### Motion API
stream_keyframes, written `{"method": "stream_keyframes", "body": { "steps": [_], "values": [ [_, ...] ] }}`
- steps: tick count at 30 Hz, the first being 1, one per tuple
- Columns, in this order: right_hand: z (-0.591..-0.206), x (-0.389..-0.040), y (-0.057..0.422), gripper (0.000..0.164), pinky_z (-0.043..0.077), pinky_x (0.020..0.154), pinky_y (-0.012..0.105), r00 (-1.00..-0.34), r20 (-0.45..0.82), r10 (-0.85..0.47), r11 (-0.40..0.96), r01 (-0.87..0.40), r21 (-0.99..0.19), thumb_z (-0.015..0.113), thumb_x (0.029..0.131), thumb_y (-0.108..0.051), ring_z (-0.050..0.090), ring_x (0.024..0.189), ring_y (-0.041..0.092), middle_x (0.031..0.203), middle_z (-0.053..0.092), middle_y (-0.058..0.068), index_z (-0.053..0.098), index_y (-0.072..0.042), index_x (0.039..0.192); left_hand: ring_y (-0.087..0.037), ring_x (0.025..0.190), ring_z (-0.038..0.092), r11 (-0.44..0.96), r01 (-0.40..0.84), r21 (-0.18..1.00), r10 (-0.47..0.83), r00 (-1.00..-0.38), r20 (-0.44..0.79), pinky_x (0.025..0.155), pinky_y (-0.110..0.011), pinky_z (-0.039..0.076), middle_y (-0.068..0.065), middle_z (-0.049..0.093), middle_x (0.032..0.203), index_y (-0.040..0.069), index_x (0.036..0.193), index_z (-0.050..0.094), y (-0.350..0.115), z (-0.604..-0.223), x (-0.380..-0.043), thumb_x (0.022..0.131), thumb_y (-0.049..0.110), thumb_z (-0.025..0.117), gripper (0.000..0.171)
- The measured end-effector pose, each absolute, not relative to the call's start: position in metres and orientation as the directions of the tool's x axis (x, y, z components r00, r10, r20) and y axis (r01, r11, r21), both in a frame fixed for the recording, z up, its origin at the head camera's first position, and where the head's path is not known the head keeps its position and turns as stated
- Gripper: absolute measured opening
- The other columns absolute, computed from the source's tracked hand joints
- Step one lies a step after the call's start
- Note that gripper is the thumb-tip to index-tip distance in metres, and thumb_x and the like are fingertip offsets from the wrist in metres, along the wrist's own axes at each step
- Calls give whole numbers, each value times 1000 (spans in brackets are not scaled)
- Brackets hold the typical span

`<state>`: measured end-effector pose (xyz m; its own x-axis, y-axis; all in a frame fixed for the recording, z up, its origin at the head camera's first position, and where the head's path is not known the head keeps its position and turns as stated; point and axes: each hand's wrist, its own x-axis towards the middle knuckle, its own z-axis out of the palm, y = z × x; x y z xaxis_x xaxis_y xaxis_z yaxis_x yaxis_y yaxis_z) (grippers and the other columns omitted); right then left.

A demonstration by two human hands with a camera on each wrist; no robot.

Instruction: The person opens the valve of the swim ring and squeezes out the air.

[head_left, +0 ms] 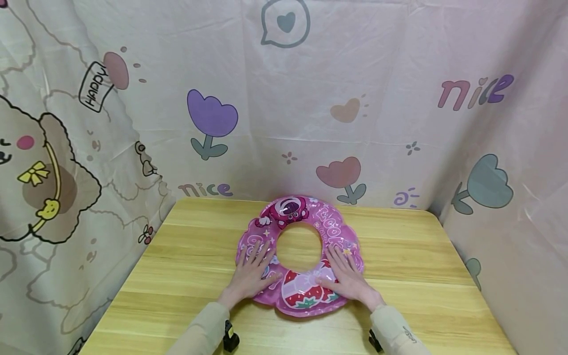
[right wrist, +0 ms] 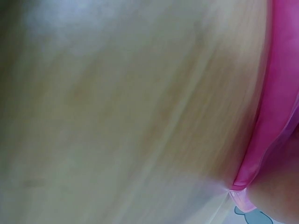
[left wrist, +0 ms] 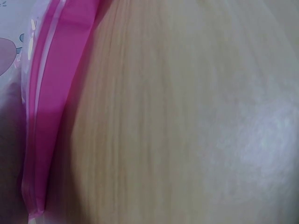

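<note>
A pink inflatable swim ring (head_left: 306, 308), printed with strawberries, a bear and lettering, lies on the wooden table. My left hand (head_left: 250, 273) rests on its left side, fingers spread and pointing away from me. On the right side lies my right hand (head_left: 348, 276), its fingers straight and its thumb toward the strawberry print. Through the ring's hole the table top shows. In the left wrist view the ring's pink edge (left wrist: 60, 88) runs down the left side; in the right wrist view its edge (right wrist: 275, 84) stands at the right.
The light wooden table (head_left: 412, 276) extends to both sides of the ring. Behind it hangs a printed cloth backdrop (head_left: 275, 98) with tulips and lettering, which also closes off the left and right sides. Dark wrist devices (head_left: 230, 337) sit under the sleeves.
</note>
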<state>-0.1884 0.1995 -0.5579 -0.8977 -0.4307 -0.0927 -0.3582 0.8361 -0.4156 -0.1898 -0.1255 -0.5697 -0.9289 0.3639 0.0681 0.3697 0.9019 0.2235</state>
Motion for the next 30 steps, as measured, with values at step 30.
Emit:
{"method": "stream_keyframes", "body": {
  "steps": [30],
  "values": [
    [-558, -189, 198, 98, -2, 128, 58, -900, -114, -422, 843, -343, -414, 52, 94, -65, -1, 159, 32, 171, -3, 9, 5, -12, 163, -32, 160, 4, 910, 358, 211, 354, -933, 60, 127, -62, -5, -2, 10, 172, 23, 161, 23, -125, -572, -189, 92, 75, 44, 89]
  ]
}}
